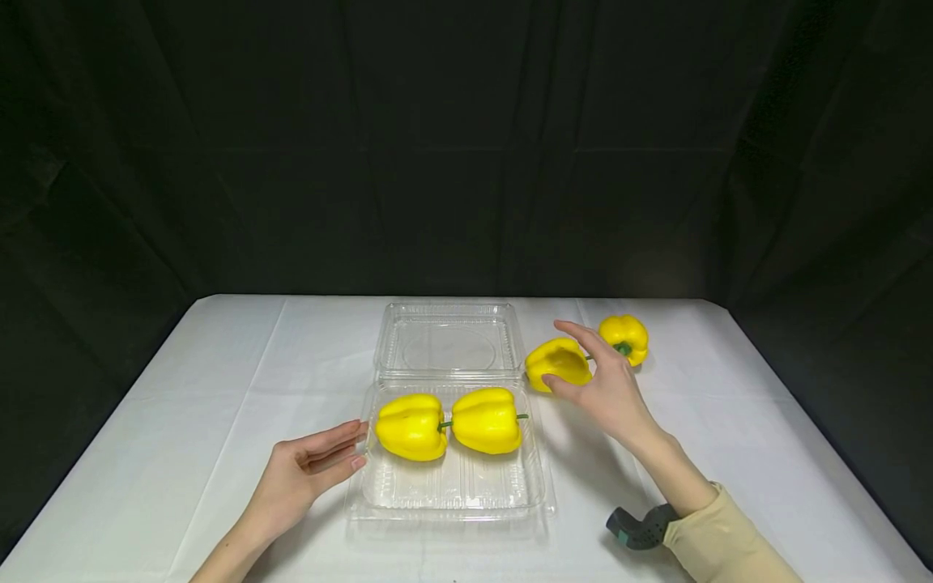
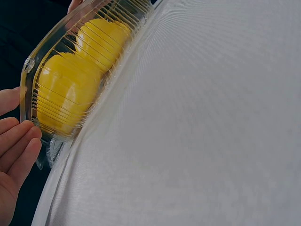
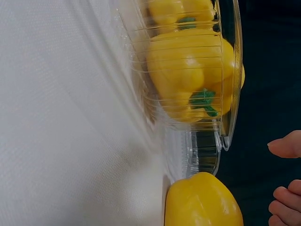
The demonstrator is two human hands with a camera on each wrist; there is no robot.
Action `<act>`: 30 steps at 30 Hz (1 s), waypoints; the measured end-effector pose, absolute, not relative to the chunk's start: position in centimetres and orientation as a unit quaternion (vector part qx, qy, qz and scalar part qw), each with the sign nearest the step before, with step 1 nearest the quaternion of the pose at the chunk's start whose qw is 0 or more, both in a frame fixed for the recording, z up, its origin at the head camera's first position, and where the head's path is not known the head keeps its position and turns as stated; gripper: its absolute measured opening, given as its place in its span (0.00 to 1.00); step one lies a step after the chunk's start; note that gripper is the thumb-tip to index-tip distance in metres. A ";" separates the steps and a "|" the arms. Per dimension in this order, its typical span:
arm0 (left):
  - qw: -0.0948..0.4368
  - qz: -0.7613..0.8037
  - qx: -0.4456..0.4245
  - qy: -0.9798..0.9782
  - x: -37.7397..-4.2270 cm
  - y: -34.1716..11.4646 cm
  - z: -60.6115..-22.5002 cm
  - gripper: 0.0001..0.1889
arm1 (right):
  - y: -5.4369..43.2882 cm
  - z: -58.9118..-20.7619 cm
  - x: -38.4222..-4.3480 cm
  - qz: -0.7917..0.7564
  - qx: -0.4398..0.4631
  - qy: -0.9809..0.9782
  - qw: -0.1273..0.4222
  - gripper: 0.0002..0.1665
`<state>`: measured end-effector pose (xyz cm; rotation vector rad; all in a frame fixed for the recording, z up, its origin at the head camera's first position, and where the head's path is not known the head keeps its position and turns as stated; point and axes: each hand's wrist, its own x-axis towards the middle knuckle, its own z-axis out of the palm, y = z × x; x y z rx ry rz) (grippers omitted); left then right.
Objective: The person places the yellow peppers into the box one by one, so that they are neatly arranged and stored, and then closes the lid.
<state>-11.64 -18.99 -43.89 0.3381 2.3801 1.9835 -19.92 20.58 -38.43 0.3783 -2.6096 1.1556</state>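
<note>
A clear plastic clamshell box (image 1: 455, 490) lies open, its lid (image 1: 448, 352) folded back at the far side. Two yellow bell peppers sit side by side in the near half, a left one (image 1: 410, 427) and a right one (image 1: 486, 421), green stems pointing right. At the box's left rim is my left hand (image 1: 295, 478), fingers fairly straight and fingertips right at the edge. My right hand (image 1: 612, 397) is spread above a third yellow pepper (image 1: 557, 364) beside the lid's right side. In the right wrist view, a gap shows between the fingers (image 3: 284, 202) and that pepper (image 3: 203, 202).
Another yellow pepper (image 1: 624, 330) stands farther back to the right, its stem toward me. A white cloth (image 1: 189, 453) covers the table, with a black curtain (image 1: 452, 162) behind. A dark curved device (image 1: 641, 528) is on the right wrist.
</note>
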 end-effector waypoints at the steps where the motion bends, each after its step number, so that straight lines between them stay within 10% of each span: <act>1: 0.012 0.636 0.109 0.764 -11.6 -19.0 -43.9 0.26 | 20.6 -38.4 -19.9 0.397 0.129 -0.899 0.129 0.40; 30: 0.013 0.632 0.107 0.767 -11.6 -19.0 -43.9 0.26 | 21.7 -39.0 -20.9 0.394 0.107 -0.906 0.113 0.40</act>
